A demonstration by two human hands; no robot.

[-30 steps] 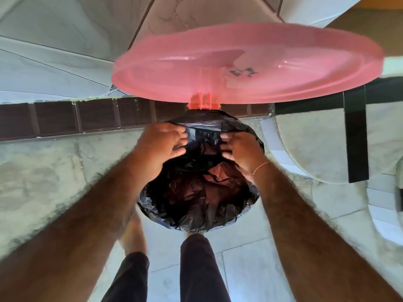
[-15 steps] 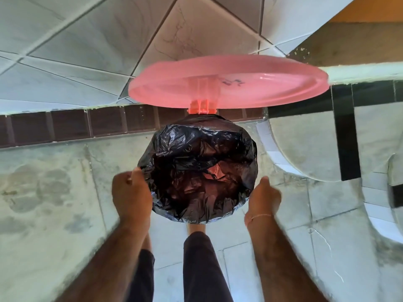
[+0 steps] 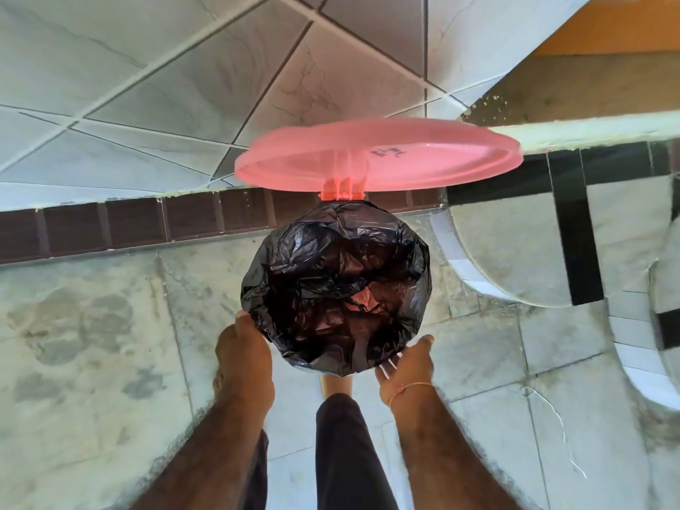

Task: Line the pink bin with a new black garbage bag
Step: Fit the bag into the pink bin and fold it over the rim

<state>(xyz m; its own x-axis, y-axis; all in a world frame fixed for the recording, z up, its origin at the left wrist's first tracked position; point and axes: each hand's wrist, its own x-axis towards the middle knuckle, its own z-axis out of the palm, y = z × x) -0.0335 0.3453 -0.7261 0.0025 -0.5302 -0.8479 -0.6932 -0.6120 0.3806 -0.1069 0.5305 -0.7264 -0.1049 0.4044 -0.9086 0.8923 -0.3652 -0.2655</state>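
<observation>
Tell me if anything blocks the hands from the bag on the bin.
Nothing visible does. The left hand and right hand sit at the near rim of the black bag, and the pink lid stands open behind it.

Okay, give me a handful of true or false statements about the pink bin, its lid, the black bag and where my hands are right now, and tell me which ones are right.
1. The round pink plastic lid stands open above the bin. True.
2. The crinkled black plastic garbage bag lies flat on the floor beside the bin. False: it is draped over the bin's rim and hangs down inside.
3. The left hand is at the near left edge of the bag. True.
4. The right hand is gripping the lid. False: it is at the near right edge of the bag, fingers spread, palm up.
5. A thin thread bracelet sits on the right wrist. True.
</observation>
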